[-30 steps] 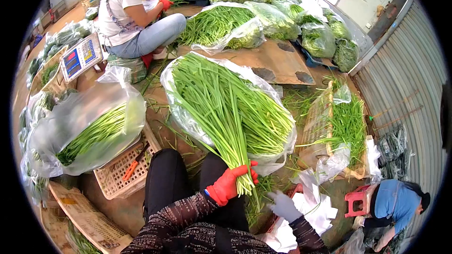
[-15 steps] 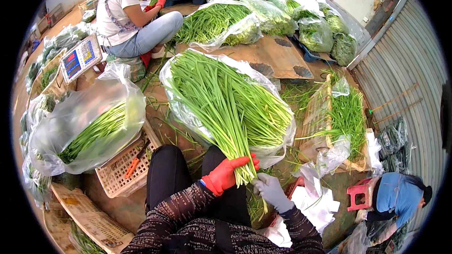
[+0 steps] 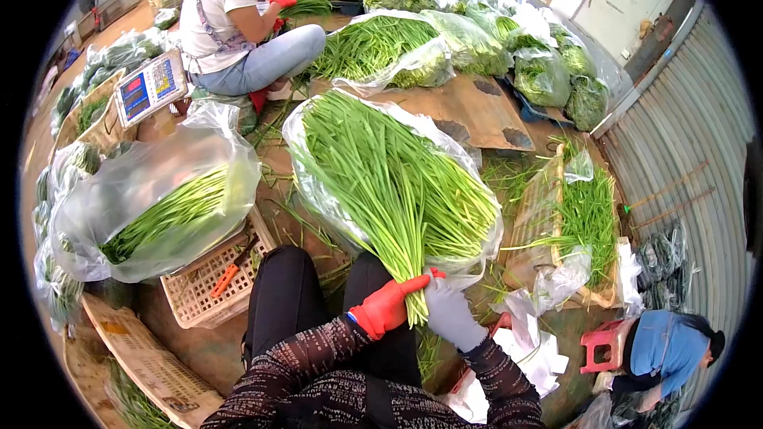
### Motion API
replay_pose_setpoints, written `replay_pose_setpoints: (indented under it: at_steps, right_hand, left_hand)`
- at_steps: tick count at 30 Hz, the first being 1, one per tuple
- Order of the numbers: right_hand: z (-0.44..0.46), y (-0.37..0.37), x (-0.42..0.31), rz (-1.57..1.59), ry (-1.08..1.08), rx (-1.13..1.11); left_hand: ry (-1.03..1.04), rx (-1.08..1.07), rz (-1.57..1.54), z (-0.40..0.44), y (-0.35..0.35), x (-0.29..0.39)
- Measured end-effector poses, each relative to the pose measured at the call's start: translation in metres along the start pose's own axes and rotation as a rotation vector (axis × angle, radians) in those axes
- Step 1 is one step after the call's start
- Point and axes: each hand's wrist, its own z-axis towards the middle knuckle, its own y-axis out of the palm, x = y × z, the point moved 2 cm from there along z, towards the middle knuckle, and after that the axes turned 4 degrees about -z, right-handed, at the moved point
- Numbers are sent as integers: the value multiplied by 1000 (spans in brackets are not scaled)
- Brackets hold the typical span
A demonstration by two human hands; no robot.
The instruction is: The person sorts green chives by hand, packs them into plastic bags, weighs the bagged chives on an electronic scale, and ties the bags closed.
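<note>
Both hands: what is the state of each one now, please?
Left hand: closed around the bunch of green stalks.
Right hand: at the bunch's lower end; whether it grips cannot be told.

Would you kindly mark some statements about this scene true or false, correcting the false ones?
1. The left hand grips green stalks. True.
2. The right hand wears a red glove. False: it wears a grey one.
3. The co-worker in a white top has a red-gloved hand. True.
4. The orange-handled tool is in the right hand. False: it rests on the pale crate.
5. A red stool is on the picture's right side. True.
</note>
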Motion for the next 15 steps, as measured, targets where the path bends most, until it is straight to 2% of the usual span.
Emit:
replay_pose_setpoints:
  at_steps: [2, 3, 4, 6, 8, 12, 15]
  right_hand:
    - [-11, -8, -6, 300, -21, -5]
    - [-16, -8, -8, 401, 66, -106]
    - [-22, -4, -8, 395, 56, -110]
    - [-37, 1, -10, 576, -63, 430]
    - [-61, 10, -13, 739, 212, 410]
    - [-120, 127, 46, 482, 202, 277]
    - [-158, 214, 114, 239, 241, 24]
  left_hand:
    - [144, 3, 114, 0, -1, 2]
    - [150, 5, 106, 0, 1, 0]
    - [116, 79, 78, 2, 5, -3]
    - [92, 237, 23, 6, 10, 2]
    - [94, 254, -92, 10, 6, -1]
    - [93, 242, -80, 14, 2, -7]
    - [116, 188, -121, 9, 10, 4]
